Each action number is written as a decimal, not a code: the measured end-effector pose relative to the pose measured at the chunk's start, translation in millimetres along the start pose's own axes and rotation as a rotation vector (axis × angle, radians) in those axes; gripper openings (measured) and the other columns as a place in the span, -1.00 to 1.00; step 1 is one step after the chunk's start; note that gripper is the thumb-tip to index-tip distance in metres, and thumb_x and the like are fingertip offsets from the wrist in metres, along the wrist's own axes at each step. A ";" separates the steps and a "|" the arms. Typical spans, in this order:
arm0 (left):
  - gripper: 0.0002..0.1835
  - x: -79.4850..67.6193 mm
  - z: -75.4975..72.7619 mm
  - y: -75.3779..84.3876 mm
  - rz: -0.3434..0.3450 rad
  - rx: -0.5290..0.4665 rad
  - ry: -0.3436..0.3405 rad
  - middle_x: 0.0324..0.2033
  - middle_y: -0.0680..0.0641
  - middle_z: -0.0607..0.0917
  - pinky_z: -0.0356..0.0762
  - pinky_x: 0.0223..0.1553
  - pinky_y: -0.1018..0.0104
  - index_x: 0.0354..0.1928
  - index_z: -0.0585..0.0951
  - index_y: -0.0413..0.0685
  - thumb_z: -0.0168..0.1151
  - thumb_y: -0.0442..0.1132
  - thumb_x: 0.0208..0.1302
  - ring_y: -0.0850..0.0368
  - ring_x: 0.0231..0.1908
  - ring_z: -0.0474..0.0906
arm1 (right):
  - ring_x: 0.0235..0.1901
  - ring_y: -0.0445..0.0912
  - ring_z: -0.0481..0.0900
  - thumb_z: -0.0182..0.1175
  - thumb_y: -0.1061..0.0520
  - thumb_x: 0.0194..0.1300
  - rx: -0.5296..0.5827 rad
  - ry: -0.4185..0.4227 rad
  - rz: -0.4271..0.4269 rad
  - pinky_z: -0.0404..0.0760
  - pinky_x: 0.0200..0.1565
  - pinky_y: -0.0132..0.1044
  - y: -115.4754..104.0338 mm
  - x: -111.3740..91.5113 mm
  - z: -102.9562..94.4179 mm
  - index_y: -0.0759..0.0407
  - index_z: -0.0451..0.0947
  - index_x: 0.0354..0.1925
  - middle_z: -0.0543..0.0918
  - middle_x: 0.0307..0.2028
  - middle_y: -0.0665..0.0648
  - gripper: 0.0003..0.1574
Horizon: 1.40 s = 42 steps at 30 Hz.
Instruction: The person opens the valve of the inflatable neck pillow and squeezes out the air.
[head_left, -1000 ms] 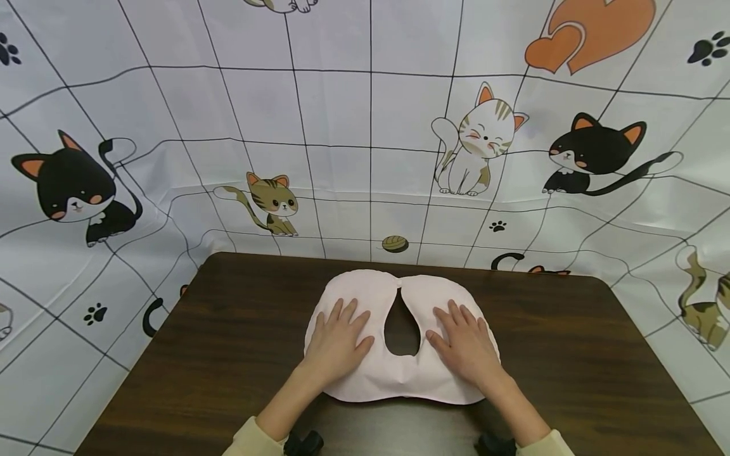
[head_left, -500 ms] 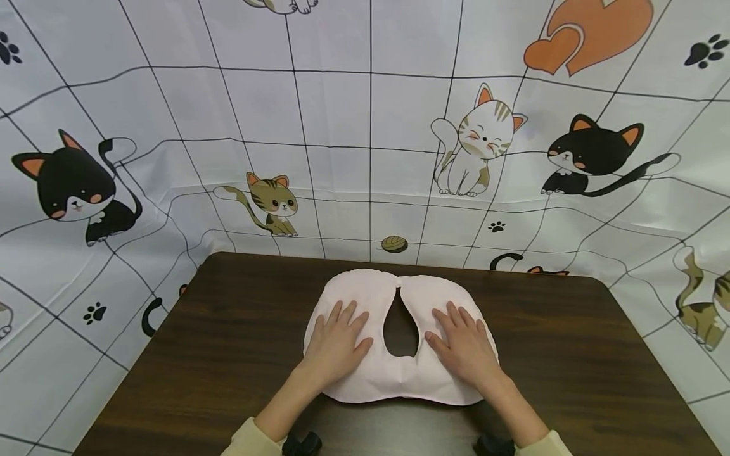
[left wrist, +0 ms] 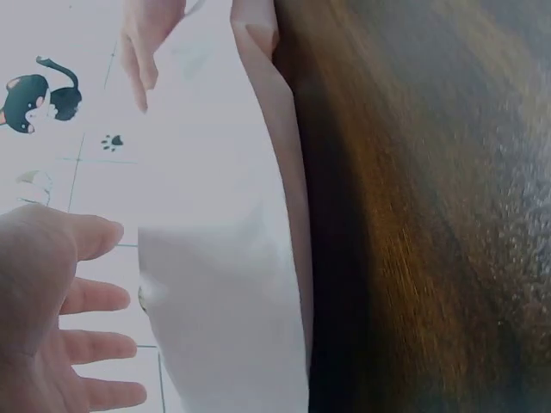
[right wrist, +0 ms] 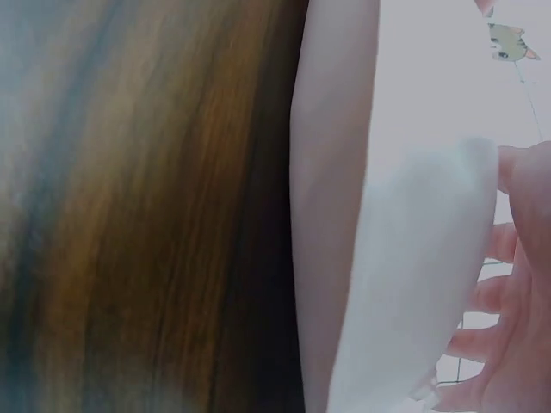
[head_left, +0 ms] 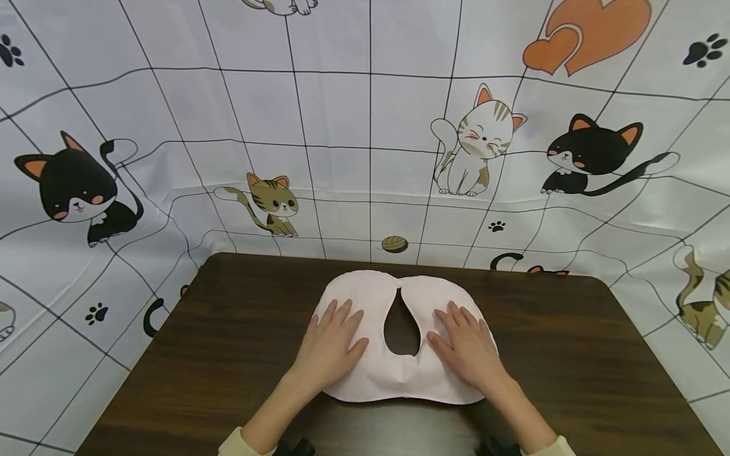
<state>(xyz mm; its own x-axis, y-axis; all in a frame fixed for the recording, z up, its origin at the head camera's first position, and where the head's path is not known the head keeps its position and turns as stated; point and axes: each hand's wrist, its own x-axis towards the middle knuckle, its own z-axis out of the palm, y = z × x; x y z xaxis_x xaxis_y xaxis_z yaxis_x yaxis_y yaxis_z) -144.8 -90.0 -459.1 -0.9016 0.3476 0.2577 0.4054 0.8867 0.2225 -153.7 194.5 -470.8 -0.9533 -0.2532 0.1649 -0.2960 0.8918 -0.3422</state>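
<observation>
A pale pink U-shaped neck pillow (head_left: pixel 365 291) lies flat on the dark wooden table, its two tips meeting at the far side around a teardrop-shaped hole. Over its left half is my left hand (head_left: pixel 327 348), fingers straight and spread. The left wrist view shows a gap between this hand (left wrist: pixel 43 318) and the pillow's surface (left wrist: pixel 224 318). My right hand (head_left: pixel 466 348) rests on the right half with its fingers spread. In the right wrist view the thumb and fingers of that hand (right wrist: pixel 529 318) lie against the pillow (right wrist: pixel 413 267). Neither hand grips it.
The brown table (head_left: pixel 570 354) has rounded far corners. Behind and beside it hangs a white sheet (head_left: pixel 342 107) printed with grid lines and cartoon cats. Dark devices (head_left: pixel 296 448) sit beneath both wrists at the near edge.
My left hand has shifted slightly left and appears raised a little from the pillow. The right hand and the pillow stay nearly where they were.
</observation>
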 end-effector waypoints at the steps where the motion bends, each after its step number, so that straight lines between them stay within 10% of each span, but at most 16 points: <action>1: -0.49 -0.8 -2.0 1.1 0.002 -0.002 0.003 0.34 -0.25 0.51 0.33 0.22 -0.42 0.28 0.61 -0.08 0.27 0.01 0.39 -0.35 0.39 0.32 | 0.42 0.39 0.24 0.20 -0.11 0.48 0.002 0.002 -0.003 0.12 0.32 0.46 -0.6 -0.8 -0.2 0.22 0.49 0.37 0.35 0.43 0.43 -0.34; 42: -0.47 -14.7 12.0 4.8 -0.003 -0.029 -0.085 0.35 -0.25 0.50 0.29 0.24 -0.42 0.32 0.58 -0.14 0.16 0.04 0.49 -0.35 0.40 0.30 | 0.40 0.39 0.28 0.22 -0.13 0.46 -0.030 0.016 -0.008 0.16 0.29 0.46 -0.4 -19.2 9.4 0.21 0.49 0.35 0.37 0.41 0.40 -0.33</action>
<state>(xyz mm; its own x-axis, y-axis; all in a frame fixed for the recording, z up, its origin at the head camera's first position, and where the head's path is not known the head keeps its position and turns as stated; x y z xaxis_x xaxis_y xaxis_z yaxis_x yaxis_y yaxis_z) -131.4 -87.2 -473.1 -0.9118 0.3705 0.1769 0.4058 0.8790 0.2504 -135.8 195.5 -482.5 -0.9496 -0.2548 0.1828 -0.3018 0.9007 -0.3126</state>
